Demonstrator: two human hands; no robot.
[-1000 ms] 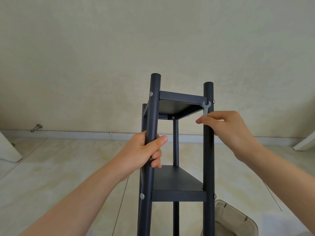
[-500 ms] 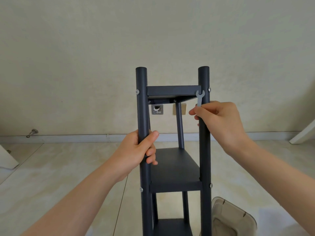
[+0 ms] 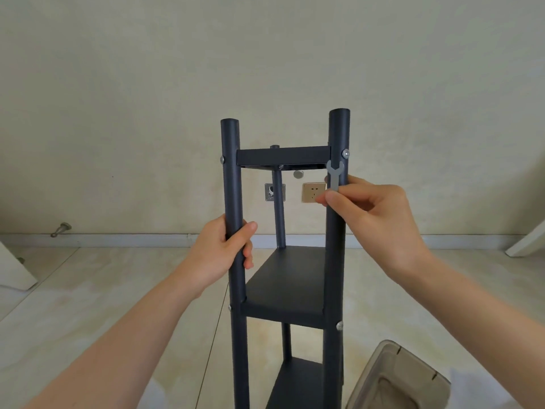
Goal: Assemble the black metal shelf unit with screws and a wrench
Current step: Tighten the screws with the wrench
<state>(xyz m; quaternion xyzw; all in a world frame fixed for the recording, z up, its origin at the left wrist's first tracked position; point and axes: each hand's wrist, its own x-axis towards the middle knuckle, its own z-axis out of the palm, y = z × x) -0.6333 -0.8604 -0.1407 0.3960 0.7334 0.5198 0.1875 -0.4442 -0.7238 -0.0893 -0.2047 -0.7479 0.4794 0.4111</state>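
The black metal shelf unit [image 3: 283,293] stands upright in front of me, with three shelves fixed between round posts. My left hand [image 3: 224,255] grips the near left post at mid height. My right hand [image 3: 371,214] pinches a small grey flat wrench [image 3: 335,176] against the near right post, its open jaw pointing up just below a silver screw [image 3: 345,153] at the top shelf's right corner. More screws show at the left corner [image 3: 222,158] and by the middle shelf [image 3: 339,325]. A loose-looking bolt head [image 3: 298,174] shows under the top shelf.
A translucent plastic bin [image 3: 401,382] sits on the tiled floor at lower right. The wall behind carries a gold socket [image 3: 313,192] and a metal plate [image 3: 275,192]. A door stop [image 3: 60,229] sticks out at the left baseboard. White furniture edges show far left and far right.
The shelf unit has turned so its front faces me squarely and its left post has shifted left. My right hand with the wrench stayed by the top right corner.
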